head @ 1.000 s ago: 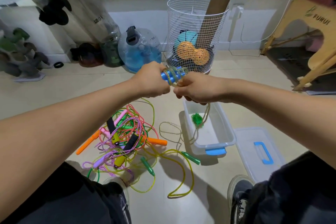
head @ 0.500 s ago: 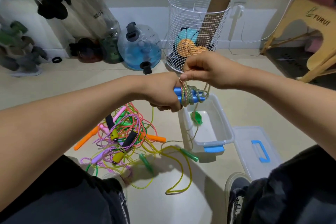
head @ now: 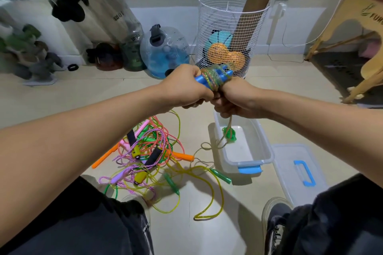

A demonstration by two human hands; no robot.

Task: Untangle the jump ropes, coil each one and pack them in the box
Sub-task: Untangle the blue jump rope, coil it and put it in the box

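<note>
My left hand (head: 186, 87) grips the blue handles (head: 215, 75) of a jump rope held chest-high, with speckled cord wound around them. My right hand (head: 238, 99) is closed on that same cord just below the handles; the loose end (head: 224, 132) drops toward the floor beside the clear plastic box (head: 261, 143). Inside the box lies a coiled green rope (head: 229, 134). A tangle of pink, purple, yellow, orange and green jump ropes (head: 149, 151) lies on the floor left of the box.
The box lid (head: 298, 174) with a blue handle lies right of the box. A white wire basket (head: 230, 33) with balls, a blue water jug (head: 163, 51) and a wooden frame (head: 364, 47) stand behind. My knees and a shoe (head: 275, 225) are at the bottom.
My right hand has come down from above the handles to below them, laying another turn of cord. Both hands have risen slightly, and the loose cord on the floor is shorter.
</note>
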